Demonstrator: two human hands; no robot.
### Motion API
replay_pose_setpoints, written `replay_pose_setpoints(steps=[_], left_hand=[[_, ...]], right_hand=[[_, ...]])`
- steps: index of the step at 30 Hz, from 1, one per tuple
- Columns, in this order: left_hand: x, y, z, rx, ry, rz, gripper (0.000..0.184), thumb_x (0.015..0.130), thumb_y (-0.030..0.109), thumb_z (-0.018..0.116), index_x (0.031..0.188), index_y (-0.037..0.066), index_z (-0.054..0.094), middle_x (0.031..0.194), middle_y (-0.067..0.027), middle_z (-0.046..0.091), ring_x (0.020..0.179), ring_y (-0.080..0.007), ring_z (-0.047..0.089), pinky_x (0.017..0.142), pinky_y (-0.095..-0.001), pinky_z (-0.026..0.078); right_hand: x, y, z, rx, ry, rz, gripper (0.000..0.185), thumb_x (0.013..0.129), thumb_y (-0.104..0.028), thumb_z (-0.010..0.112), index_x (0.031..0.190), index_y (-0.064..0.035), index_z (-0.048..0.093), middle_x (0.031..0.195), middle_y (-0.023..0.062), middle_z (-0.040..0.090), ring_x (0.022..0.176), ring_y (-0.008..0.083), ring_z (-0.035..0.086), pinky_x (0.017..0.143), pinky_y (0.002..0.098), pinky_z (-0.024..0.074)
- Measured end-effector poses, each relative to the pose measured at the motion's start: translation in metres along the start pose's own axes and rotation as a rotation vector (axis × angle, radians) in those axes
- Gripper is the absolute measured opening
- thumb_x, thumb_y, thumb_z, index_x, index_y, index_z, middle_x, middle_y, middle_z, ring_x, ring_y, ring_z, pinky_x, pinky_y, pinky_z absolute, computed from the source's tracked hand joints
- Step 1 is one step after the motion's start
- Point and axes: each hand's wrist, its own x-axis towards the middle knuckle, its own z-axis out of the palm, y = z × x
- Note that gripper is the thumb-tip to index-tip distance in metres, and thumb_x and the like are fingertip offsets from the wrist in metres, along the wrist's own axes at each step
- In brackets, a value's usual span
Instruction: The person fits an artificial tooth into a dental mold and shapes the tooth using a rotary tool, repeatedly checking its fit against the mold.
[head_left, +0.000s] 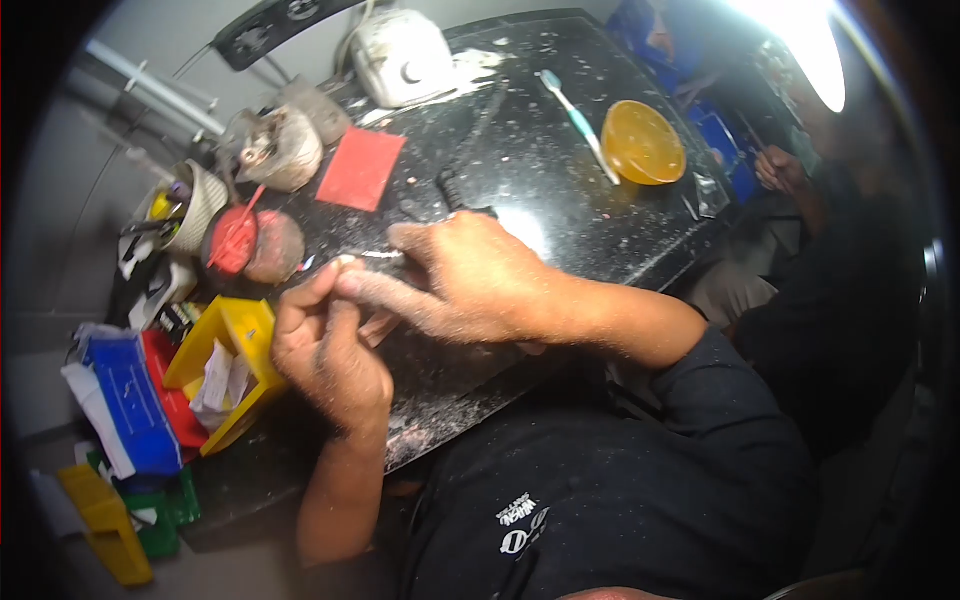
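My left hand [335,345] is closed, thumb and fingertips pinching a small pale piece [345,262] that the fingers mostly cover. My right hand [470,280] has its fingers curled round a tool with a thin, bright metal shank [380,254], which points toward the left fingertips. The rest of that tool is hidden under the hand. Its thumb reaches across and touches the left fingertips. Pale dust coats both hands. Just behind the right hand lies a ribbed black part [453,190]; whether it joins the tool, I cannot tell.
A yellow bin [262,340] with papers stands left of my left hand. Beyond are a jar with red material [235,240], a red sheet [362,168] and a white device [402,58]. An amber bowl [643,143] and toothbrush [580,125] lie farther back. Another person's hand [782,168] shows right.
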Motion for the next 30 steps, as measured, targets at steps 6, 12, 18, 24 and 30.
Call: replay_pose_setpoints(steps=[6, 12, 18, 24, 30], left_hand=[[0.0, 0.007, 0.013, 0.008, 0.074, -0.035, 0.016, 0.095, -0.009, 0.065, 0.11, -0.005, 0.065, 0.109, -0.0184, 0.071, 0.091, -0.0203, 0.071, 0.078, -0.0317, 0.062], [0.004, 0.012, 0.015, 0.038, 0.014, -0.055, 0.019, 0.096, -0.004, 0.069, 0.114, -0.004, 0.065, 0.098, -0.0097, 0.071, 0.077, -0.0085, 0.064, 0.064, -0.022, 0.053], [0.005, 0.013, 0.013, 0.258, -0.093, 0.112, 0.015, 0.097, -0.003, 0.067, 0.112, 0.0, 0.065, 0.1, -0.0039, 0.064, 0.074, -0.004, 0.055, 0.061, -0.0199, 0.046], [0.007, 0.007, 0.01, 0.229, -0.142, 0.119, 0.014, 0.099, -0.001, 0.065, 0.112, -0.001, 0.065, 0.109, -0.0048, 0.063, 0.077, -0.0041, 0.054, 0.061, -0.0201, 0.046], [0.008, 0.007, 0.011, 0.155, -0.158, 0.068, 0.011, 0.101, 0.0, 0.064, 0.112, -0.001, 0.066, 0.107, -0.0038, 0.064, 0.076, -0.0037, 0.054, 0.061, -0.019, 0.044]], right_hand=[[0.002, 0.003, 0.005, 0.0, 0.012, 0.011, 0.07, 0.095, -0.066, 0.059, 0.077, 0.0022, 0.065, 0.064, 0.0216, 0.065, 0.063, 0.0413, 0.068, 0.066, 0.0494, 0.0551], [0.0, 0.0, -0.01, 0.316, 0.085, 0.086, 0.041, 0.095, -0.035, 0.072, 0.083, 0.003, 0.063, 0.062, 0.0134, 0.06, 0.057, 0.0139, 0.056, 0.056, 0.0367, 0.0492], [0.0, 0.016, -0.007, 0.32, 0.15, -0.254, 0.017, 0.094, -0.013, 0.072, 0.098, 0.0025, 0.066, 0.083, 0.0087, 0.067, 0.075, 0.009, 0.061, 0.068, 0.0271, 0.0504], [-0.001, 0.021, -0.001, 0.409, 0.134, -0.349, 0.023, 0.085, -0.004, 0.069, 0.109, 0.0001, 0.067, 0.092, 0.0158, 0.073, 0.087, 0.0252, 0.075, 0.079, 0.0339, 0.0569], [0.0, 0.023, 0.001, 0.369, 0.163, -0.395, 0.021, 0.087, -0.004, 0.069, 0.108, -0.0013, 0.068, 0.09, 0.0153, 0.073, 0.082, 0.0224, 0.074, 0.076, 0.0326, 0.0565]])
